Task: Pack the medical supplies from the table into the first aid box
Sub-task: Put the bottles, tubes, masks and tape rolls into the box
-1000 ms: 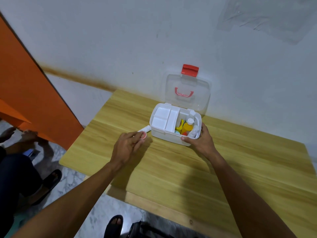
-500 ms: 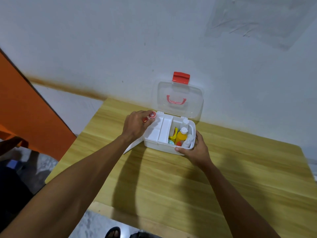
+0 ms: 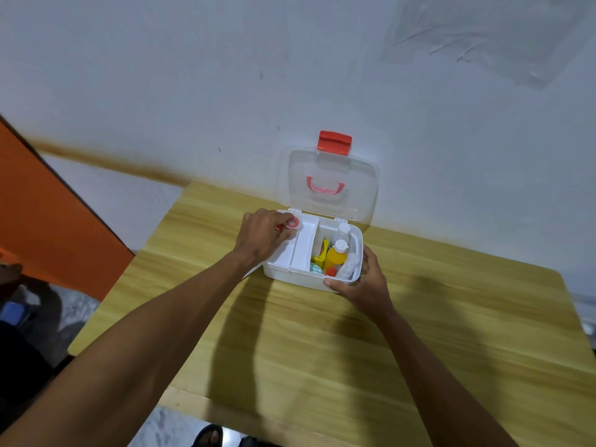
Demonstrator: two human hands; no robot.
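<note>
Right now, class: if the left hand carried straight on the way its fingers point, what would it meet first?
Probably the white tray inside the first aid box; the left hand hovers at its left edge, though depth is unclear.

Both bare forearms reach forward. The left hand (image 3: 263,235) is curled, fingers pinched around something small; the right hand (image 3: 364,282) is cupped, thumb pointing left.

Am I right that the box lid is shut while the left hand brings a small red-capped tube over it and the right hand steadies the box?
Not quite: the head view shows the lid standing open. The left hand does hold the red-capped tube over the first aid box, steadied by the right hand.
</note>
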